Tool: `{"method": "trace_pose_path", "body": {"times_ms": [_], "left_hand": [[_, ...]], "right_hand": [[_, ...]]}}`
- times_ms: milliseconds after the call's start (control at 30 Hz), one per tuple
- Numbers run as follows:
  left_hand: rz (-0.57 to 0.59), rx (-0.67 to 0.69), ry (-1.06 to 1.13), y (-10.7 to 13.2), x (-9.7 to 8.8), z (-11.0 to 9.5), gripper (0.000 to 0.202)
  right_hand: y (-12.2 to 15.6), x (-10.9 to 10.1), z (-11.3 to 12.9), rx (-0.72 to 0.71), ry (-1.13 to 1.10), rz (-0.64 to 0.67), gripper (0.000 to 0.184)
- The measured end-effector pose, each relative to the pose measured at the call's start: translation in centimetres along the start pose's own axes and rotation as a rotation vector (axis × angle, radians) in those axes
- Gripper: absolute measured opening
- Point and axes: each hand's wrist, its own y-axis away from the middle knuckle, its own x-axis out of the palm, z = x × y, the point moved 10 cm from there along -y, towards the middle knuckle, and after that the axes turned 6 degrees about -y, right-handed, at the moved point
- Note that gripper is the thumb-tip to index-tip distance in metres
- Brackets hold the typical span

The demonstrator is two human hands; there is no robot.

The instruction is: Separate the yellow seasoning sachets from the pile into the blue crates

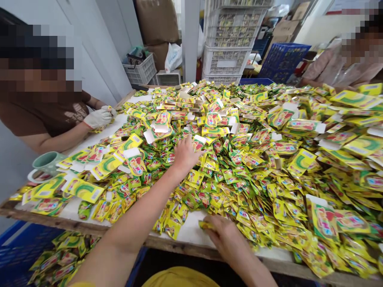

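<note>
My left hand [186, 154] reaches into the middle of the heap, thumb apart from the fingers. Just beside its fingertips lies a small carton [198, 142] with a white end flap; no grip on it shows. Near the table's front edge, my right hand [227, 236] is closed on a small yellow sachet [208, 226], whose end sticks out past the fingers. Around both hands are many glossy yellow and green sachets [239, 191]. Flat yellow cartons with fruit pictures, such as one carton [302, 162], lie on top of them.
The white-topped table [194, 228] has a wooden edge. At left, a person's gloved hand [100, 117] works near a green mug [46, 161]; another person sits far right. A blue crate [18, 247] with sachets stands below left. White crates [226, 59] are stacked behind.
</note>
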Motion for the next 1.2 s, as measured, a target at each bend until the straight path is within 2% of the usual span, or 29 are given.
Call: {"method": "trace_pose_path", "body": {"times_ms": [67,133,200,233,300,333,367,433,533,667,767,867,933,1033,1133,1200], "left_hand": [[0.032,-0.054,-0.092,-1.4,0.6,0.0,0.066],[-0.02,-0.023,-0.135,-0.3,-0.2,-0.7,0.061],[-0.042,0.091,-0.126,3.3,-1.2,-2.1,0.061],[0.001,0.166,-0.096,5.7,-1.1,-2.9,0.062],[0.195,0.297,0.007,11.2,0.3,-4.0,0.064],[0.276,0.319,0.057,13.8,1.0,-4.2,0.066],[0.322,0.308,0.102,15.9,1.6,-4.1,0.067],[0.317,0.216,0.167,18.5,2.3,-3.1,0.07],[0.228,0.104,0.197,19.7,3.0,-1.6,0.073],[0.193,0.115,0.238,20.3,3.9,-1.5,0.074],[0.225,0.12,0.312,21.1,4.5,-1.6,0.073],[0.245,0.071,0.427,21.6,4.8,-0.9,0.063],[0.287,-0.001,0.569,21.8,5.1,-0.1,0.048],[0.439,-0.157,0.873,22.3,6.3,1.0,0.025],[0.553,-0.3,1.072,22.9,7.0,1.6,0.026],[0.563,-0.342,1.108,23.0,6.9,1.8,0.033]], "right_hand": [[1.2,0.9,0.1,0.018,0.034,0.042,0.023],[1.7,-0.2,0.2,0.024,-0.037,-0.028,0.021],[1.7,-3.5,-0.1,0.029,-0.193,-0.253,0.015],[1.7,-5.6,-0.5,0.044,-0.273,-0.406,0.014],[1.9,-9.1,-1.5,0.084,-0.387,-0.679,0.021],[1.7,-10.1,-1.7,0.096,-0.411,-0.753,0.024],[1.1,-10.6,-1.6,0.094,-0.41,-0.771,0.025],[-0.6,-10.2,-0.7,0.055,-0.344,-0.676,0.022],[-2.2,-8.4,0.7,-0.002,-0.162,-0.487,0.015],[-2.6,-6.8,1.5,0.046,0.042,-0.326,0.021],[-2.8,-5.6,2.6,0.101,0.19,-0.124,0.027],[-2.5,-4.6,4.3,0.07,0.316,0.066,0.03],[-2.3,-4.4,5.2,0.026,0.3,0.101,0.036],[-2.5,-4.6,4.8,0.025,0.138,0.032,0.03],[-2.6,-4.2,4.4,-0.032,0.075,-0.042,0.008],[-2.5,-3.5,4.8,-0.103,0.104,-0.042,0.007]]}}
